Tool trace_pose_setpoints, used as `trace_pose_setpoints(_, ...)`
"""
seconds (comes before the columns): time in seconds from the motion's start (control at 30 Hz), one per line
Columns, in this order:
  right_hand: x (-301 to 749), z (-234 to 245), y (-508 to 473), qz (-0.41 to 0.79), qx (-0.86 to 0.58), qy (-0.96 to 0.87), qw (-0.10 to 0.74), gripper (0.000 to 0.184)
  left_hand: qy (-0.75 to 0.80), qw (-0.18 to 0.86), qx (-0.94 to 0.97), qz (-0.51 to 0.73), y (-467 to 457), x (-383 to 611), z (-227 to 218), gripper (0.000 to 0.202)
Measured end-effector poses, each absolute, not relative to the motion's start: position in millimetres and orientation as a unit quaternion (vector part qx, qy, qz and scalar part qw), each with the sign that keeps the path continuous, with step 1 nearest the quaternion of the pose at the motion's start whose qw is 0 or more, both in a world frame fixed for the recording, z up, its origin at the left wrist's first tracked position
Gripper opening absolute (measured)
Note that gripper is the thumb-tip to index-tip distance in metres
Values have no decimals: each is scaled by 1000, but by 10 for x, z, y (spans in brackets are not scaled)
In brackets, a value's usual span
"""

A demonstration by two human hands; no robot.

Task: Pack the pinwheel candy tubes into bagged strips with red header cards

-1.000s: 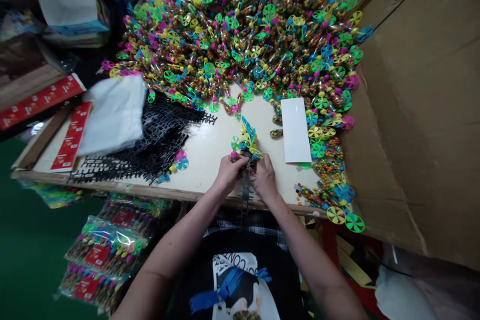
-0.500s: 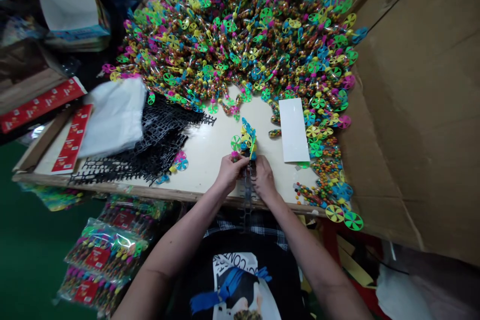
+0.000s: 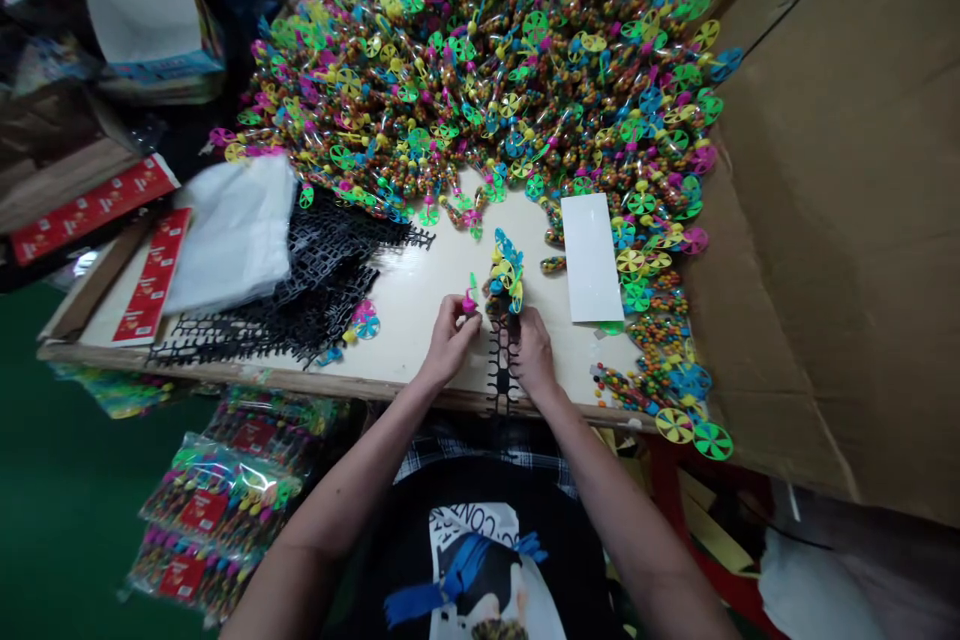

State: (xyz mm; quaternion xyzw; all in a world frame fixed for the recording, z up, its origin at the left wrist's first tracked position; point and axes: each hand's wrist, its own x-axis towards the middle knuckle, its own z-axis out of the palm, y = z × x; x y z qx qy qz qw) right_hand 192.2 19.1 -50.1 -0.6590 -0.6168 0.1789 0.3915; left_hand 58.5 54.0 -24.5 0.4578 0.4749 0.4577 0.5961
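The left hand (image 3: 450,342) is pulling clear of the black plastic strip (image 3: 502,370), pinching a pink pinwheel piece (image 3: 469,302), while the right hand (image 3: 534,355) is clasping the strip near the bench's (image 3: 405,320) front edge.

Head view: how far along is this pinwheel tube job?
Done: pinwheel tubes packed in red-labelled bags below the table. In hand: the left hand pinches a pink-tipped piece; the right hand holds a black plastic strip already carrying tubes. Left: a large heap of tubes and piled black strips.
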Motion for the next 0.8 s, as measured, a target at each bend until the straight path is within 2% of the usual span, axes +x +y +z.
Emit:
trace_pose_setpoints(0.23,1905,-529,190,197,-651,-637,363,16,455,588,445,499,529,686,-374,22)
trace_pose_setpoints(0.57,1917,-507,192,161,-637,-688,310,25,454,584,429,518,489,722,-425,19)
trace_pose_setpoints(0.8,2137,-394,179,270,-604,-673,331,27,466,567,467,493,490,625,-388,21)
